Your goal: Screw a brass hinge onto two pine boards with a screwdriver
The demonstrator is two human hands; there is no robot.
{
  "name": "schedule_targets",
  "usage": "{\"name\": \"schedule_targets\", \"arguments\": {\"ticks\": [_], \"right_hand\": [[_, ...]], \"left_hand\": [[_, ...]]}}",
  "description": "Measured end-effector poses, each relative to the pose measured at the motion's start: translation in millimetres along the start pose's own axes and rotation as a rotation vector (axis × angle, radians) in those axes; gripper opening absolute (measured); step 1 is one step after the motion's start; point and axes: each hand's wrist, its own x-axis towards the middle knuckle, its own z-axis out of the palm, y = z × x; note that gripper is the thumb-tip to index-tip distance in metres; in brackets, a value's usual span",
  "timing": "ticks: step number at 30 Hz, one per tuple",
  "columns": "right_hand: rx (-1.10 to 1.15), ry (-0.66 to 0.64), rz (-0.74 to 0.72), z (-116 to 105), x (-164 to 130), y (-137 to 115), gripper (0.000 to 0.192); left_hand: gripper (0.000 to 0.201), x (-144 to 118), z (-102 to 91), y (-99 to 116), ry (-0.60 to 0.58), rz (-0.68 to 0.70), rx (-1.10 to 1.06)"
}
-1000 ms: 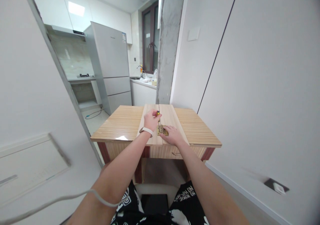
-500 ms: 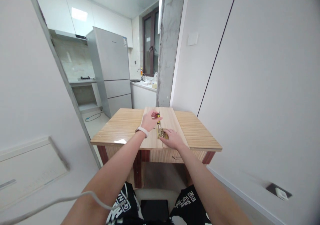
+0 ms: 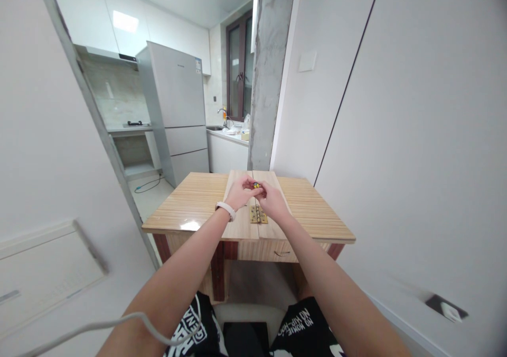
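Head view: the left hand (image 3: 240, 192) and the right hand (image 3: 272, 200) meet above the middle of the table (image 3: 190, 201), fingertips together around a small yellow-and-dark tool (image 3: 256, 185). Both hands are pinched narrow on it; the tool is too small to say which hand bears its weight, or what kind of tool it is. The left wrist wears a pale band (image 3: 226, 207).

Just near of the hands, a brass hinge (image 3: 258, 214) lies flat across the seam between two light wooden boards (image 3: 241, 225) that rest side by side on the table, running from its near edge to its far edge. Neither hand touches the hinge; the right hand hovers just beyond it. The boards are paler than the striped tabletop under them.

Below the table's near edge show the person's knees in black shorts (image 3: 301, 320) with white lettering. A white cable (image 3: 79, 324) crosses the left forearm at the lower left.

Farther off, a concrete pillar (image 3: 271, 72) rises behind the table's far edge. To its left a kitchen opens, with a grey fridge (image 3: 178, 109) and a counter with a sink (image 3: 225, 130) under a dark-framed window. Plain white walls close in on the left and right.
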Motion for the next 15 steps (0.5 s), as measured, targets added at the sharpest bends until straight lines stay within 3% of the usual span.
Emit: {"name": "schedule_targets", "arguments": {"ticks": [4,7,10,12,15], "right_hand": [[-0.094,0.072,0.113,-12.1,-2.2,9.9,0.025],[-0.027,0.107,0.176,-29.3,-7.6,22.6,0.029],[-0.010,0.116,0.168,-44.4,-15.4,30.4,0.044],[-0.026,0.117,0.165,-49.6,-21.2,34.0,0.053],[-0.043,0.097,0.171,-50.2,-29.0,40.6,0.052]], "left_hand": [[0.034,0.1,-21.4,-20.4,-0.088,-0.069,0.131],[0.024,-7.6,-50.1,-48.1,-0.147,-0.129,0.523],[0.035,-20.1,-70.0,-75.4,-0.302,-0.143,0.861],[0.045,-26.2,-74.1,-88.7,-0.370,-0.117,0.946],[0.039,-27.7,-71.4,-100.2,-0.404,-0.111,0.972]]}}
